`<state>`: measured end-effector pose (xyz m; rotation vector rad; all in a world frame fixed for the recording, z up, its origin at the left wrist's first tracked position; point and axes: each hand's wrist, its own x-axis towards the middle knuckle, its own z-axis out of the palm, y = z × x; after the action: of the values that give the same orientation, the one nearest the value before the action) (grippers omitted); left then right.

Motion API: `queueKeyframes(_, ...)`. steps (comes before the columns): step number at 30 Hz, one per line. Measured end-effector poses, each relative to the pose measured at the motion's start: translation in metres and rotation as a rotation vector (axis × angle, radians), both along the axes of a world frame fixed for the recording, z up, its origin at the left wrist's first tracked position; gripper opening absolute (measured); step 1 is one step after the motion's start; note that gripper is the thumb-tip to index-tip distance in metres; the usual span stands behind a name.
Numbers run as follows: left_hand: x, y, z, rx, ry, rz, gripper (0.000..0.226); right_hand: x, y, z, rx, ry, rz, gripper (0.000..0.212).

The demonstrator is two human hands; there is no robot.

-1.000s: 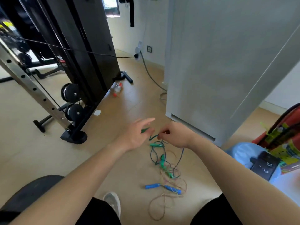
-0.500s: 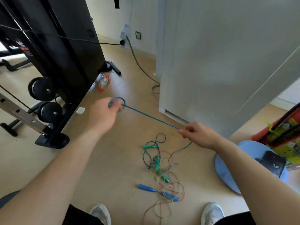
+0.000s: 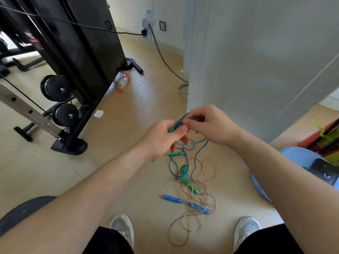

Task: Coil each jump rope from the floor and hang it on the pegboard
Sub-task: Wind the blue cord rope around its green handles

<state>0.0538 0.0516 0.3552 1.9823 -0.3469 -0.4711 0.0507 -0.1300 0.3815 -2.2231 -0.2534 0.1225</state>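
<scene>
L rack, R panel, bare floor btwn.

This looks like a small exercise room inside a home. On the left stands a tall black metal weight machine with two black round pulley wheels, and a silver steel bar with holes slants beside it. The pale wood-pattern floor and the plain white wall with a wall socket look domestic. Thin jump ropes with green and blue plastic handles lie tangled on the floor. A small white and red spray can lies near the machine.
</scene>
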Motion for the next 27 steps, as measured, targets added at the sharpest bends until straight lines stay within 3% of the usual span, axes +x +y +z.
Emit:
queueKeyframes(4,0.013,0.013,0.001,0.032,-0.137,0.142,0.050,0.006,-0.004,-0.011,-0.105,-0.011,-0.143,0.039)
queueKeyframes(7,0.028,0.029,0.010,0.184,-0.296,0.338,0.045,0.009,-0.015,-0.027,-0.179,0.155,-0.098,0.046)
queueKeyframes(10,0.044,0.051,0.009,0.280,-0.326,0.545,0.042,0.011,-0.027,-0.044,-0.219,0.264,-0.068,0.039)
queueKeyframes(13,0.049,0.066,-0.008,0.570,-0.252,0.452,0.036,0.013,-0.026,-0.044,-0.284,0.208,-0.069,0.027)
queueKeyframes(15,0.043,0.060,-0.012,0.740,-0.239,0.341,0.039,0.015,-0.016,-0.035,-0.222,0.133,-0.054,0.022)
queueKeyframes(17,0.034,0.045,-0.011,0.637,-0.243,0.254,0.046,0.014,-0.003,-0.025,-0.184,0.081,0.000,0.017)
queueKeyframes(19,0.025,0.027,-0.007,0.310,-0.153,0.162,0.039,0.013,0.008,-0.018,-0.175,0.054,0.053,0.017)
queueKeyframes(21,0.017,0.014,-0.004,0.117,-0.078,0.081,0.030,0.012,0.013,-0.014,-0.173,0.027,0.060,0.018)
queueKeyframes(24,0.014,0.010,0.000,0.019,-0.006,0.050,0.030,0.013,0.011,-0.012,-0.182,-0.014,-0.028,0.028)
queueKeyframes(27,0.024,0.018,0.007,0.089,-0.085,0.158,0.029,0.014,0.002,-0.016,-0.192,-0.003,-0.152,0.050)
